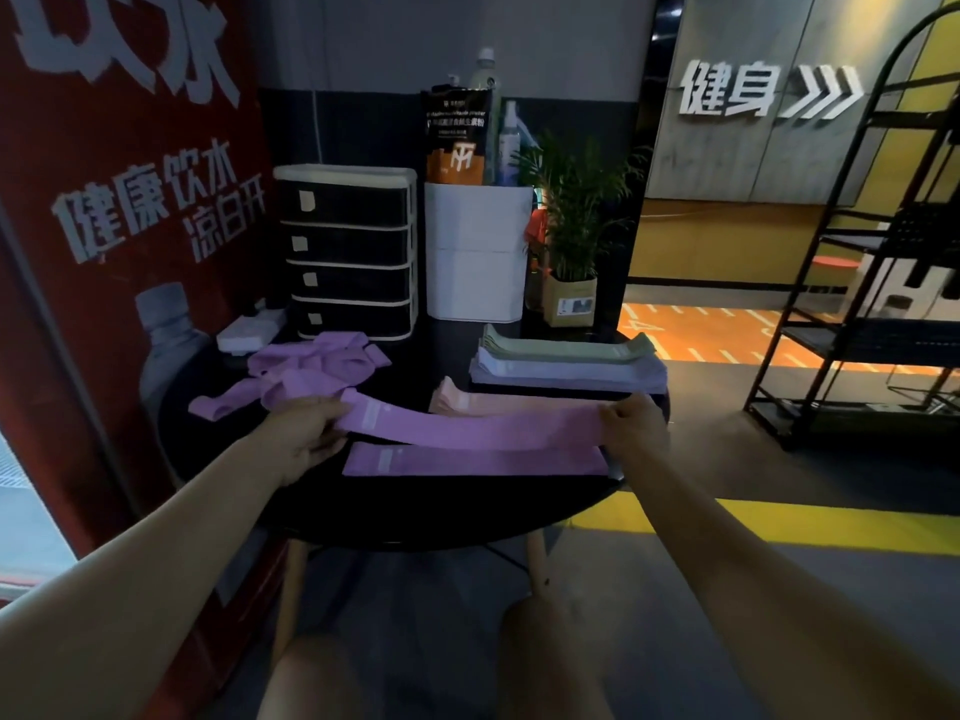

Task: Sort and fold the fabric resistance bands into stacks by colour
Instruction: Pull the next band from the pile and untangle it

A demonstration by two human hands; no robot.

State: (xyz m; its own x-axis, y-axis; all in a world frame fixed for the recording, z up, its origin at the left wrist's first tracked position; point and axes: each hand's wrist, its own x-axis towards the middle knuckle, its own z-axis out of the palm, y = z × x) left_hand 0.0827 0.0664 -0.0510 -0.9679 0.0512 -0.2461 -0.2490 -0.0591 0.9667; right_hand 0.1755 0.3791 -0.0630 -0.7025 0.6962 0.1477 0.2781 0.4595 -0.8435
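Two hands gripping one purple band [470, 427], stretched flat just above folded purple band [475, 461] on black round table [415, 517]: left hand [304, 431] pinching left end, right hand [631, 426] pinching right end; unsorted purple pile [306, 371] rear left

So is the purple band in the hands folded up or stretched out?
Stretched out: the purple band spans flat between the left hand and right hand.

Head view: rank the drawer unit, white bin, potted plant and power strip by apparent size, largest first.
1. Drawer unit and white bin: look alike, so unranked.
2. Potted plant, narrower overall.
3. Power strip, clearly smallest.
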